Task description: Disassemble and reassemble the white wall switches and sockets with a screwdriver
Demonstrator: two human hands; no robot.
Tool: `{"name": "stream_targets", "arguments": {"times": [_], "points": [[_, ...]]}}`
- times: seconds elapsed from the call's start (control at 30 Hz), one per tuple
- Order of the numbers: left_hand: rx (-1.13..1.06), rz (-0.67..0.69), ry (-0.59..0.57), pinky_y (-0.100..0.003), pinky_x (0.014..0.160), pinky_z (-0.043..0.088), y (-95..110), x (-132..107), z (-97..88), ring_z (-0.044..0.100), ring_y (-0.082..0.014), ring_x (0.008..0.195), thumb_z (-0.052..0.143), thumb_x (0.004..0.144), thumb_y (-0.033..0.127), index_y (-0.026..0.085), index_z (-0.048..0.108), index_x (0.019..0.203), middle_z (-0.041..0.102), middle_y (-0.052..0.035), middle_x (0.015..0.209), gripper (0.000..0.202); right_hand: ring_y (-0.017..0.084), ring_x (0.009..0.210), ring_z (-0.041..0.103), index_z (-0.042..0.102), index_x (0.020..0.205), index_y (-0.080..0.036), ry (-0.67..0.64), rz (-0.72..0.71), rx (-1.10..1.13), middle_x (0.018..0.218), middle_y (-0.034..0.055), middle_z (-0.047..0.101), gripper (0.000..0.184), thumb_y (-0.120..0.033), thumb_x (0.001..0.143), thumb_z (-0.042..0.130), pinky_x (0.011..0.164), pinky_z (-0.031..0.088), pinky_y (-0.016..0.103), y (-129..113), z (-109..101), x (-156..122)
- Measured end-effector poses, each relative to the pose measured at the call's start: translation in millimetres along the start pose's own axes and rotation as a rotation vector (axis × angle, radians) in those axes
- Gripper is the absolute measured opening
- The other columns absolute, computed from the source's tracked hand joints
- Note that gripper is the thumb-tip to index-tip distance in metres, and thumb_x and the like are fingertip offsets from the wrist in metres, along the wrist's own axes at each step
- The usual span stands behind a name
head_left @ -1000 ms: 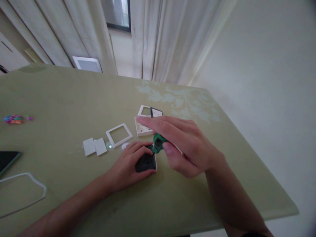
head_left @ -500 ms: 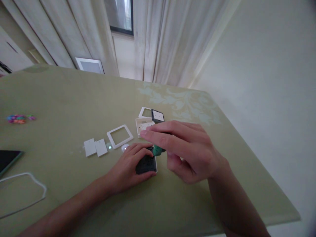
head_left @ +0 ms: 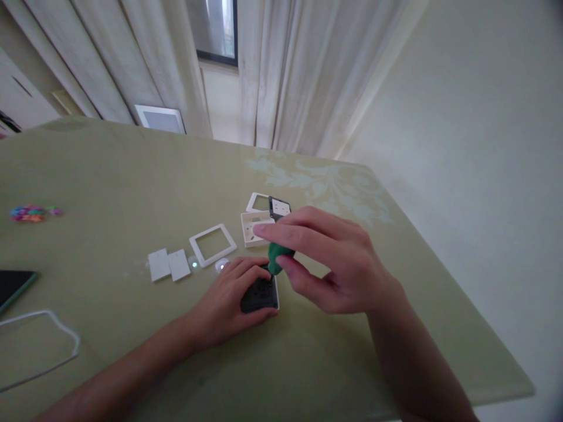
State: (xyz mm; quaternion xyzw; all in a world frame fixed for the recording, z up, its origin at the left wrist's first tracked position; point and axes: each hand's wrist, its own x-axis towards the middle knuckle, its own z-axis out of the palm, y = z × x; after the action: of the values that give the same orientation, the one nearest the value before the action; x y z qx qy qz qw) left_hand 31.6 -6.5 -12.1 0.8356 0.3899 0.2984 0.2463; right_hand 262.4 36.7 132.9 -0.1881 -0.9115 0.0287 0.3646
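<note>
My left hand (head_left: pixel 229 299) is closed around a black panel with a white edge (head_left: pixel 259 295), steadying it flat on the table. Its thumb lies along the near side and the fingers along the far side. In my right hand (head_left: pixel 334 264) is a screwdriver with a green handle (head_left: pixel 276 257), tip down at the panel's upper right corner; a screw there is too small to make out. Just beyond, partly behind my right fingers, stand an open white wall box (head_left: pixel 248 234) and a second black-and-white panel (head_left: pixel 280 207).
White frames (head_left: pixel 212 245) lie beyond my hands, near two white cover plates (head_left: pixel 159 265). A white cable (head_left: pixel 65 328) and a dark flat device (head_left: pixel 15 286) are at the left, with small colourful pieces (head_left: pixel 29 213) farther back. A wall rises beyond the table's right edge.
My right thumb and fingers have come together on the green handle, which now shows more and stands more upright. My left hand stays on the panel.
</note>
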Motion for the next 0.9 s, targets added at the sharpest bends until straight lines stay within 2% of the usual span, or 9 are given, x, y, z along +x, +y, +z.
{"name": "stream_targets", "arguments": {"times": [0.13,0.2,0.33,0.47,0.53,0.63,0.7,0.8,0.9], "points": [[0.006,-0.018,0.002,-0.055,0.114,0.055,-0.3,-0.1,0.1,0.064,-0.0347,0.134,0.081,0.093,0.044,0.037,0.060,0.132,0.066,-0.0015,0.149,0.045,0.015,0.068,0.063,0.077,0.110,-0.017,0.115,-0.091,-0.227,0.076,-0.0005,0.068,0.020,-0.031,0.095,0.078,0.062,0.051,0.030,-0.1,0.2,-1.1],[0.000,-0.008,-0.004,-0.057,0.115,0.054,-0.2,0.0,0.0,0.062,-0.0352,0.138,0.081,0.093,0.044,0.037,0.059,0.133,0.064,-0.0025,0.152,0.047,0.018,0.076,0.068,0.076,0.118,-0.015,0.049,-0.043,-0.176,0.086,0.0031,0.074,0.025,-0.027,0.097,0.070,0.066,0.055,0.032,-3.2,-2.5,-0.6],[-0.005,0.014,0.007,-0.059,0.115,0.053,0.8,0.2,0.0,0.061,-0.0360,0.138,0.083,0.093,0.040,0.033,0.059,0.134,0.065,-0.0061,0.150,0.049,0.020,0.116,0.074,0.071,0.132,-0.017,-0.052,0.053,0.086,0.131,0.0100,0.077,0.032,-0.015,0.103,0.058,0.096,0.062,0.034,-10.4,-8.0,0.4],[-0.018,-0.015,-0.001,-0.055,0.115,0.055,0.8,0.0,0.2,0.062,-0.0352,0.137,0.081,0.094,0.041,0.035,0.062,0.131,0.066,-0.0017,0.149,0.042,0.018,0.082,0.073,0.076,0.115,-0.018,0.026,-0.015,-0.146,0.089,0.0034,0.076,0.020,-0.032,0.101,0.075,0.074,0.059,0.030,-12.6,-7.7,0.5],[-0.021,-0.006,-0.004,-0.055,0.114,0.056,-0.2,-0.3,0.4,0.064,-0.0353,0.135,0.081,0.093,0.043,0.035,0.062,0.130,0.067,-0.0030,0.147,0.042,0.024,0.090,0.074,0.073,0.126,-0.013,-0.023,0.025,-0.230,0.099,0.0089,0.077,0.031,-0.035,0.103,0.068,0.078,0.061,0.035,-13.4,-7.5,1.3],[-0.014,0.007,-0.006,-0.057,0.112,0.056,-1.4,-1.2,0.3,0.063,-0.0351,0.133,0.082,0.094,0.043,0.031,0.062,0.127,0.067,-0.0070,0.145,0.041,0.027,0.118,0.072,0.056,0.152,-0.008,-0.153,0.122,-0.083,0.134,0.0174,0.073,0.048,-0.022,0.107,0.050,0.098,0.061,0.040,-14.2,-8.5,1.6],[0.001,0.010,-0.002,-0.056,0.112,0.055,-1.7,-1.7,0.3,0.062,-0.0347,0.133,0.082,0.094,0.042,0.031,0.061,0.128,0.066,-0.0071,0.146,0.041,0.021,0.104,0.074,0.061,0.148,-0.012,-0.154,0.117,-0.072,0.120,0.0117,0.077,0.042,-0.021,0.108,0.054,0.089,0.060,0.033,-13.7,-9.2,0.1],[0.010,0.005,-0.003,-0.054,0.112,0.055,-2.1,-2.0,0.6,0.062,-0.0339,0.133,0.082,0.094,0.041,0.033,0.058,0.134,0.066,-0.0056,0.146,0.046,0.017,0.072,0.068,0.075,0.120,-0.015,-0.077,0.071,-0.227,0.085,0.0028,0.076,0.025,-0.032,0.104,0.068,0.068,0.054,0.029,-12.4,-10.4,-2.7],[-0.003,0.007,-0.011,-0.055,0.112,0.055,-2.1,-1.2,1.0,0.062,-0.0346,0.134,0.082,0.094,0.042,0.031,0.060,0.132,0.067,-0.0075,0.145,0.045,0.025,0.106,0.076,0.066,0.137,-0.010,-0.140,0.110,-0.100,0.121,0.0138,0.079,0.039,-0.028,0.105,0.054,0.090,0.060,0.036,-12.1,-12.3,-2.8]]}}
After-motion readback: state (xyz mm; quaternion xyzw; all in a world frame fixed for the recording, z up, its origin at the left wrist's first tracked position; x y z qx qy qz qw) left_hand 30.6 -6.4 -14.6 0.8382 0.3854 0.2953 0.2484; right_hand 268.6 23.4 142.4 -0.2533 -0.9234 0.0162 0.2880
